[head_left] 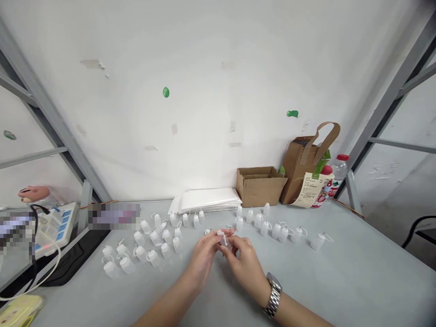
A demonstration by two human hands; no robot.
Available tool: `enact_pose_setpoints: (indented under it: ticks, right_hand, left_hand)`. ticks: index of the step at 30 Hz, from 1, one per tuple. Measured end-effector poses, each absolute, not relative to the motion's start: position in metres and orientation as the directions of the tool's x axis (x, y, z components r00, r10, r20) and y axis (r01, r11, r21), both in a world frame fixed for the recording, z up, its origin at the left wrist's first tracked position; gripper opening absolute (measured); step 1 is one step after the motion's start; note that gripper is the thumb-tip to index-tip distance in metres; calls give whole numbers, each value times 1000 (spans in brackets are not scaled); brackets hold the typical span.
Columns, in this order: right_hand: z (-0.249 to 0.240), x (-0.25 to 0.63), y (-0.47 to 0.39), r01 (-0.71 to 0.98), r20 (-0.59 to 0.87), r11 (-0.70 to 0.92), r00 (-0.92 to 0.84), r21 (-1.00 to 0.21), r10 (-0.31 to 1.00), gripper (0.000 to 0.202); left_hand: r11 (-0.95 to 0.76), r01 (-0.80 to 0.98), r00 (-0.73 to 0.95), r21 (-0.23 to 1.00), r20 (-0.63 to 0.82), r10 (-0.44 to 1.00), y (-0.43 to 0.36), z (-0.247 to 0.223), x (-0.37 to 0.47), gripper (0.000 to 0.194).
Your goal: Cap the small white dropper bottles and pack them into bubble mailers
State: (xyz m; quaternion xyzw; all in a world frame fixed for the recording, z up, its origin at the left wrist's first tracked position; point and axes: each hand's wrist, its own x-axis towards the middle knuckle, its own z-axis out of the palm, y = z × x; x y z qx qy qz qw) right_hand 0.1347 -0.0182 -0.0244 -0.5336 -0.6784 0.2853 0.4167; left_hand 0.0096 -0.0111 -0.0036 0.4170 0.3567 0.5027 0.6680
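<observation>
Over the middle of the grey table (pixel 218 290), both my hands are closed around one small translucent white plastic bottle (pixel 223 238). My left hand (pixel 203 254) grips it from the left, and my right hand (pixel 245 261) has thumb and fingers on its right side. Fingers cover much of the bottle. To the left stand several similar bottles (pixel 154 237) in loose rows, many with a looped strap at the cap. More of these small bottles (pixel 284 234) stand in a line to the right. A small white piece (pixel 207 231) lies just beyond my left hand.
Against the wall are a stack of white packets (pixel 207 200), an open cardboard box (pixel 260 186), a brown paper bag (pixel 296 168) and a red-capped plastic bottle (pixel 339 168). At left lie a black mat (pixel 73 259), a white power strip (pixel 56 229) with cables, and a yellow case (pixel 22 310).
</observation>
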Motion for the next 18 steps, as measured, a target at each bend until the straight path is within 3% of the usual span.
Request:
enact_pose_setpoints:
  ticks: [4, 10, 18]
  right_hand:
    - [-23, 134, -17, 422, 227, 245, -93, -873, 969, 19]
    - [-19, 134, -14, 172, 123, 146, -135, -974, 983, 20]
    - [-19, 135, -10, -3, 11, 11, -200, -1000, 980, 33]
  left_hand:
    - [166, -412, 257, 896, -61, 965, -10, -5, 9, 30]
    - [246, -495, 309, 834, -96, 946, -6, -6, 8, 33]
    - [340, -535, 373, 774, -145, 916, -3, -8, 7, 36]
